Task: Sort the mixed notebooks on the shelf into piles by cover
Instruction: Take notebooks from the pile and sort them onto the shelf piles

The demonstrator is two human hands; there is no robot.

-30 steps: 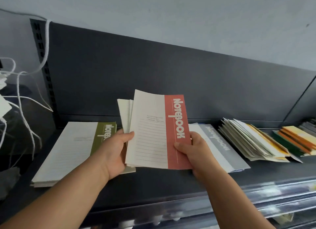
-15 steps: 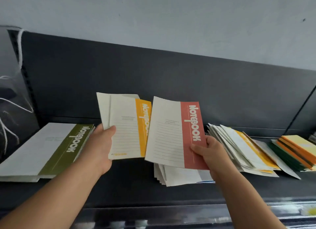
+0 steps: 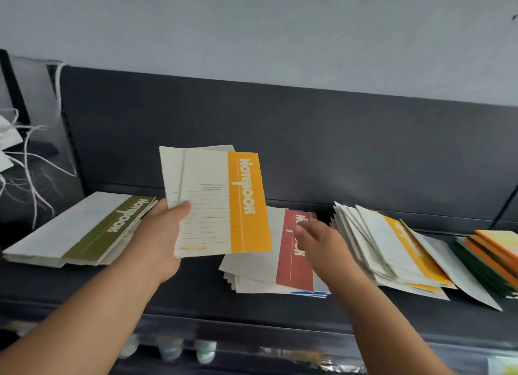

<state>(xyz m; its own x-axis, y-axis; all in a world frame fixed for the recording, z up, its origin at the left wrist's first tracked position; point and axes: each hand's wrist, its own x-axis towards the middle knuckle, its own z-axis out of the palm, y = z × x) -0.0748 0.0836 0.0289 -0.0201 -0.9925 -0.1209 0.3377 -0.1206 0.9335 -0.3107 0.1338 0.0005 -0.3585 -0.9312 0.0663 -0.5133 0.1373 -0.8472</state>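
While our left hand grips the yellow notebook above the shelf, our right hand hovers loose-fingered over the red notebook.

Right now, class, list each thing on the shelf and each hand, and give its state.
Left hand: gripping the yellow notebook, raised.
Right hand: open, over the red notebook.
Red notebook: flat atop the middle pile.
Green notebook: flat atop the left pile.
Fanned pile: splayed, unsorted.
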